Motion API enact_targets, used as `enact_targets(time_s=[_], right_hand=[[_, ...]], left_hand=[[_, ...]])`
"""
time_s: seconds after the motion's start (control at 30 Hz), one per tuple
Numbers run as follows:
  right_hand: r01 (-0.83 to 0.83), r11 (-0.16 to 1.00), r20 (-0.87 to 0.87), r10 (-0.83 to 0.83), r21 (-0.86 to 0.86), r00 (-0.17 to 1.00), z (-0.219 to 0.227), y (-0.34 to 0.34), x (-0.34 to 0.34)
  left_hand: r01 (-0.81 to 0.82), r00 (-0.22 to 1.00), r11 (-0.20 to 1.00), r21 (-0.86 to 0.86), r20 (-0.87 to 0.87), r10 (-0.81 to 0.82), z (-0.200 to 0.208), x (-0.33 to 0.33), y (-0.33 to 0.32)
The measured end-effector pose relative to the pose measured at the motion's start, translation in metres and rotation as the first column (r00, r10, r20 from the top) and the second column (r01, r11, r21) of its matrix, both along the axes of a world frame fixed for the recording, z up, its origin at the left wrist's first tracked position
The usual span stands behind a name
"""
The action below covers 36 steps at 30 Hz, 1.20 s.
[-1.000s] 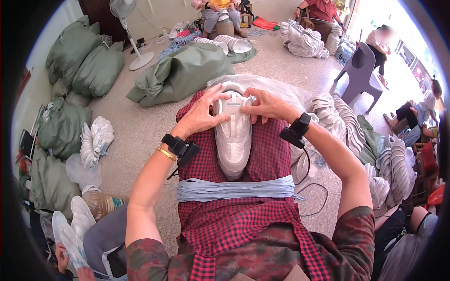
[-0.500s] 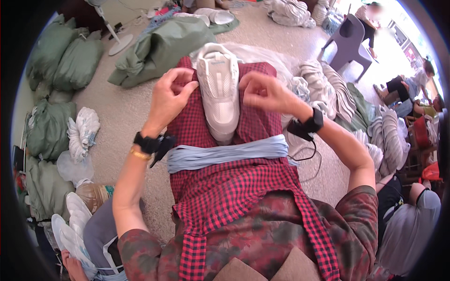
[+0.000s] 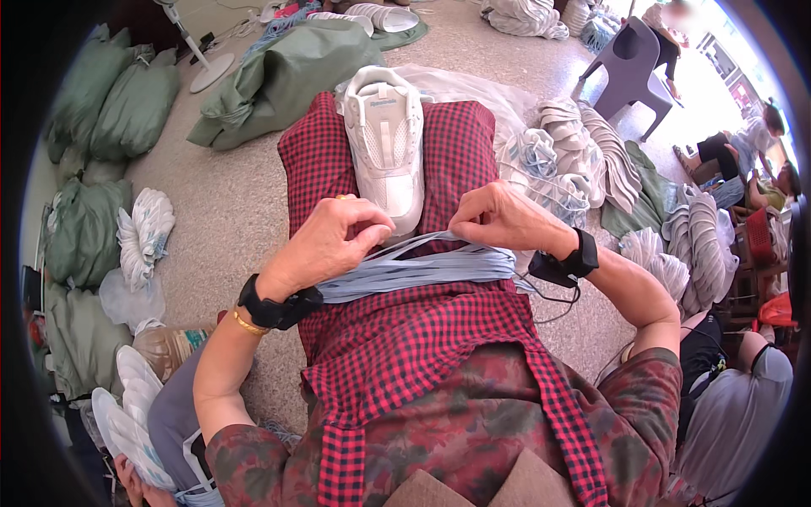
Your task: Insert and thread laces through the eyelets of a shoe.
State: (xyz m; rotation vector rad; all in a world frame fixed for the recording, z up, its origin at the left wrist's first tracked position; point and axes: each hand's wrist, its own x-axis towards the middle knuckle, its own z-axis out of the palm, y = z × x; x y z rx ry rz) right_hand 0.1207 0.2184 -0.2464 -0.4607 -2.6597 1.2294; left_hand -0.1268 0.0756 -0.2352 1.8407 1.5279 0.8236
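A white sneaker (image 3: 387,156) lies between my thighs on the red and black checked apron (image 3: 414,351), its toe toward me and its opening away. Across my lap runs a bundle of light blue shoelaces (image 3: 405,272). My left hand (image 3: 334,242) is closed in a pinch over the bundle's left part, just below the sneaker's toe. My right hand (image 3: 498,221) pinches a lace (image 3: 432,239) lifted off the bundle. That strand stretches across to the left fingertips, which seem to grip it too. Eyelets along the sneaker are too small to make out.
Stacked white shoe parts (image 3: 583,160) lie on the floor at right, beside a grey chair (image 3: 629,76). A green sack (image 3: 291,80) spreads beyond my knees; filled sacks (image 3: 135,110) line the left. Other people sit at the right, and a co-worker's hand (image 3: 131,482) shows at lower left.
Both hands have come down from the sneaker's sides to the lace bundle. Some strands are now raised between them. The sneaker sits slightly higher and further left in view.
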Motion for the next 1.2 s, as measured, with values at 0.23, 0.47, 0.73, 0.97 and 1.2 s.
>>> enact_targets(time_s=[0.23, 0.47, 0.73, 0.97, 1.2], right_hand=[[0.090, 0.990, -0.054, -0.096, -0.106, 0.994, -0.002, 0.002, 0.005], [0.056, 0.992, -0.100, -0.045, 0.114, 0.994, -0.008, -0.004, 0.005], [0.024, 0.994, -0.099, -0.013, 0.111, 0.995, -0.011, -0.007, 0.003], [0.006, 0.992, -0.074, 0.003, 0.127, 0.997, -0.010, -0.013, -0.003], [0.001, 0.993, -0.067, 0.007, 0.116, 0.998, -0.008, -0.015, -0.006]], left_hand=[[0.065, 0.991, 0.998, -0.025, 0.122, -0.062, -0.008, 0.025, 0.019], [0.041, 0.995, 0.998, -0.040, -0.090, -0.044, -0.011, 0.018, 0.021], [0.061, 0.952, 0.996, -0.068, -0.295, -0.079, -0.036, 0.008, 0.005], [0.078, 0.955, 0.983, -0.169, -0.269, -0.122, -0.037, 0.004, 0.007], [0.019, 0.955, 0.998, -0.068, -0.295, -0.038, -0.040, 0.005, 0.004]])
